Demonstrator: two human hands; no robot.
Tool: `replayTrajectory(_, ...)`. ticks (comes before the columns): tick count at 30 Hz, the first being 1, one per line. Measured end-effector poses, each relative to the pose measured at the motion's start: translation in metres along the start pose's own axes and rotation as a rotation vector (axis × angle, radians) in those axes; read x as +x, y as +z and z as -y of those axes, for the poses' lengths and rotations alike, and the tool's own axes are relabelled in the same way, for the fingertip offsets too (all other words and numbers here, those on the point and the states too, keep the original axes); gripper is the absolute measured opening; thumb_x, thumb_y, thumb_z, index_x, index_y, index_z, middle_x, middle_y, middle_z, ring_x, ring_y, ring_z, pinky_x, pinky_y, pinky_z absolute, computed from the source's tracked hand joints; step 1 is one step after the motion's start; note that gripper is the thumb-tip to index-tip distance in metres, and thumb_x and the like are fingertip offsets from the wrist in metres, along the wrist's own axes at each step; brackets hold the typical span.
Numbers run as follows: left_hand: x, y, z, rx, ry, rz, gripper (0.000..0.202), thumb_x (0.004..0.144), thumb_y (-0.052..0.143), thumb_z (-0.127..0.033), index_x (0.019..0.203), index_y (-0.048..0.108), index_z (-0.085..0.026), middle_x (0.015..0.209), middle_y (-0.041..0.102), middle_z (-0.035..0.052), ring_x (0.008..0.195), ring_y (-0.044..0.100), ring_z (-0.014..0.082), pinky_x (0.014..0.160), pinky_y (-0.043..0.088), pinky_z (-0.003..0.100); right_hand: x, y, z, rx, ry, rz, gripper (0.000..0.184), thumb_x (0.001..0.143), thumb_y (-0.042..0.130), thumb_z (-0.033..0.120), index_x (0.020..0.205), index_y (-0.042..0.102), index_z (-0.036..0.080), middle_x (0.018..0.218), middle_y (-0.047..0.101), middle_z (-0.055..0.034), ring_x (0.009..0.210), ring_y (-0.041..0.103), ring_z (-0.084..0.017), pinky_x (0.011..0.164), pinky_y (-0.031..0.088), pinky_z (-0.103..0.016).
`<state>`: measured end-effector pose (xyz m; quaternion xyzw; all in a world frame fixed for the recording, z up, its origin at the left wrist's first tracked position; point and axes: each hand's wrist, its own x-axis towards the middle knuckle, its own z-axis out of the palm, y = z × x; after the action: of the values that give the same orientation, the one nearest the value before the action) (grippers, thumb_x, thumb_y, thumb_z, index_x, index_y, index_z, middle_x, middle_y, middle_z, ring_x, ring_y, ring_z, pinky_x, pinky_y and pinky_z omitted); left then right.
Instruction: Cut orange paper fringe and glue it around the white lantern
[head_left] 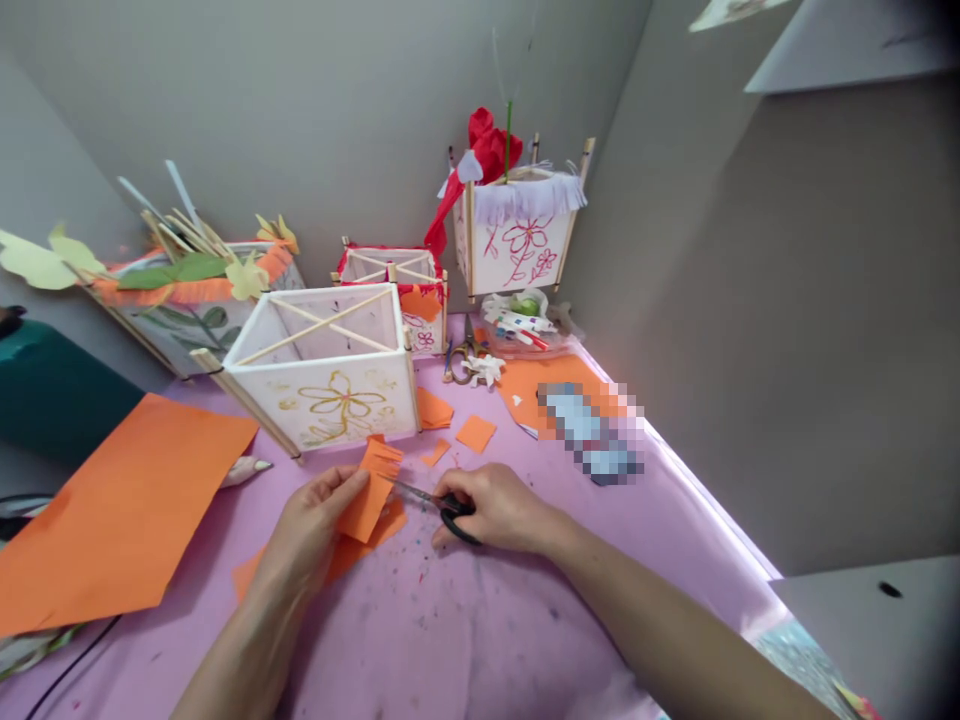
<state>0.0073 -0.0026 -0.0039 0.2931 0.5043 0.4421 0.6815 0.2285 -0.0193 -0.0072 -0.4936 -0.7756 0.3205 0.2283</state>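
Observation:
Between the thumb and fingers of my left hand (319,515) is a piece of orange paper (371,505), its far end cut into a short fringe. My right hand (499,508) is closed round the black handles of a pair of scissors (456,517). The blades reach left to the paper's right edge, just below the fringe. Under the held piece, another orange paper piece (386,525) lies on the purple tablecloth (465,620). Beyond my hands stands a white paper-sided box (341,400) with wooden sticks and a drawn yellow flower.
A large orange sheet (127,520) lies at left. Small orange scraps (477,434) are scattered near the white box. Behind are a red-trimmed box (424,320), a purple-fringed box (517,240) and an orange-fringed box (202,315). Another pair of scissors (469,365) lies farther back.

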Motion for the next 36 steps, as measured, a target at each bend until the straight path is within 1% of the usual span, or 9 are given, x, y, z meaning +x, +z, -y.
replayTrajectory(5,-0.003,0.004,-0.004,-0.009,-0.006,-0.017,0.023,0.064,0.077,-0.021,0.082,0.064,-0.013,0.074,0.072,0.0072,0.061,0.068,0.0193,0.062,0.057,0.033,0.000,0.000,0.000,-0.021,0.013,-0.002,0.041,0.060,0.081,0.050,0.086,0.066,0.023,0.062,0.056,0.0068,0.057,0.049,-0.008,0.055,0.029,-0.017)
replayTrajectory(9,-0.005,0.007,-0.006,-0.014,-0.043,-0.014,0.022,0.064,0.076,-0.020,0.081,0.064,-0.014,0.069,0.071,0.0056,0.061,0.068,0.0218,0.065,0.059,0.038,0.000,0.000,0.000,-0.027,0.010,0.001,0.039,0.061,0.080,0.050,0.086,0.066,0.023,0.063,0.058,0.0064,0.057,0.050,-0.008,0.055,0.029,-0.017)
replayTrajectory(14,-0.006,0.009,-0.006,-0.004,-0.034,-0.016,0.019,0.066,0.074,-0.019,0.083,0.064,-0.015,0.072,0.072,0.0049,0.060,0.068,0.0197,0.062,0.058,0.033,0.000,0.000,0.001,-0.024,0.019,0.006,0.041,0.062,0.079,0.053,0.087,0.066,0.024,0.063,0.058,0.0067,0.057,0.050,-0.008,0.056,0.030,-0.018)
replayTrajectory(17,-0.008,0.010,-0.006,-0.002,-0.052,-0.009,0.015,0.069,0.072,-0.018,0.082,0.064,-0.017,0.072,0.072,0.0038,0.062,0.068,0.0196,0.063,0.058,0.034,0.000,-0.001,0.002,-0.018,0.017,0.010,0.041,0.061,0.079,0.053,0.087,0.067,0.024,0.062,0.057,0.0071,0.057,0.050,-0.008,0.056,0.031,-0.018)
replayTrajectory(20,-0.007,0.009,-0.005,0.010,-0.057,0.000,0.017,0.068,0.073,-0.020,0.082,0.065,-0.017,0.072,0.072,0.0031,0.064,0.069,0.0194,0.065,0.057,0.033,0.000,-0.002,0.003,-0.012,0.020,0.011,0.040,0.061,0.080,0.051,0.087,0.067,0.024,0.062,0.057,0.0072,0.056,0.049,-0.008,0.057,0.031,-0.018)
replayTrajectory(25,-0.005,0.007,-0.003,0.060,-0.015,-0.002,0.026,0.064,0.078,-0.025,0.084,0.065,-0.016,0.071,0.072,0.0032,0.060,0.068,0.0177,0.056,0.055,0.026,0.000,-0.002,0.003,-0.014,0.017,0.009,0.038,0.062,0.080,0.049,0.088,0.067,0.024,0.062,0.057,0.0072,0.056,0.049,-0.008,0.056,0.031,-0.017)
replayTrajectory(27,-0.006,0.008,-0.004,0.045,-0.023,-0.002,0.024,0.064,0.077,-0.023,0.084,0.065,-0.017,0.072,0.072,0.0036,0.059,0.067,0.0181,0.055,0.055,0.027,0.000,-0.002,0.002,-0.014,0.010,0.006,0.039,0.062,0.080,0.050,0.088,0.066,0.024,0.062,0.056,0.0073,0.056,0.049,-0.008,0.056,0.030,-0.017)
replayTrajectory(31,-0.007,0.011,-0.006,0.020,-0.042,-0.001,0.024,0.064,0.076,-0.021,0.084,0.064,-0.016,0.073,0.072,0.0052,0.063,0.069,0.0208,0.058,0.056,0.030,0.000,-0.001,0.000,-0.017,0.008,0.013,0.041,0.061,0.079,0.052,0.088,0.067,0.023,0.062,0.058,0.0069,0.056,0.050,-0.008,0.056,0.031,-0.018)
replayTrajectory(36,-0.005,0.008,-0.005,0.055,0.012,0.000,0.031,0.059,0.081,-0.028,0.080,0.063,-0.013,0.069,0.071,0.0050,0.058,0.067,0.0188,0.059,0.054,0.030,-0.002,-0.002,0.002,-0.009,-0.002,0.015,0.039,0.063,0.079,0.048,0.090,0.067,0.022,0.064,0.059,0.0052,0.058,0.051,-0.009,0.056,0.031,-0.018)
